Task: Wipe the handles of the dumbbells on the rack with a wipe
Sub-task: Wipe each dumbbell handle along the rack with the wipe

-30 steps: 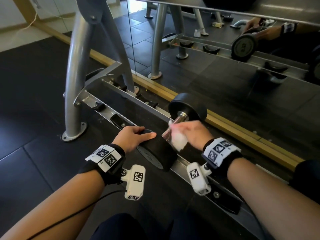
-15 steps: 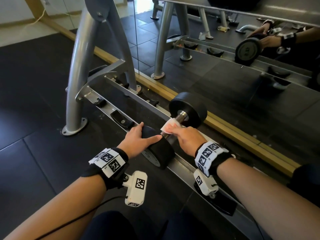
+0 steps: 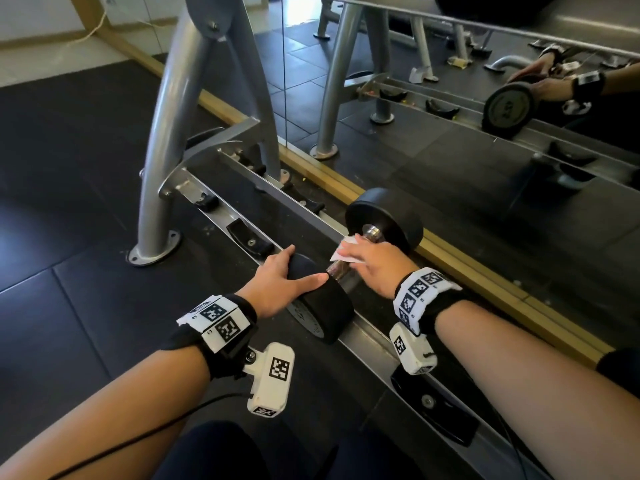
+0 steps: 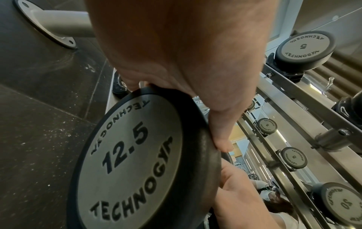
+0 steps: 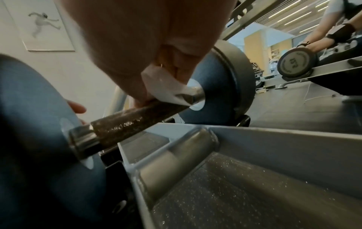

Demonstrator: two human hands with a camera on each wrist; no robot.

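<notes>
A black dumbbell point(image 3: 325, 306) marked 12.5 point(image 4: 133, 162) lies across the lowest rails of the steel rack point(image 3: 221, 209). My left hand point(image 3: 280, 275) lies over its near head, fingers wrapped round the rim and thumb along the top. My right hand point(image 3: 374, 261) holds a white wipe point(image 3: 343, 251) against the knurled metal handle point(image 5: 127, 122), close to the far head point(image 3: 384, 220). In the right wrist view the wipe point(image 5: 166, 88) is folded under the fingers and touches the handle by the far collar. The near half of the handle is bare.
Empty black cradles point(image 3: 249, 237) sit along the rail on both sides of the dumbbell. The rack's grey upright point(image 3: 166, 133) stands at the left. A floor mirror with a wooden base strip point(image 3: 450, 258) runs just behind. Other dumbbells point(image 4: 305, 46) rest on higher tiers.
My right hand has slid the wipe along the handle from the near head toward the far head. The left hand has stayed on the near head.
</notes>
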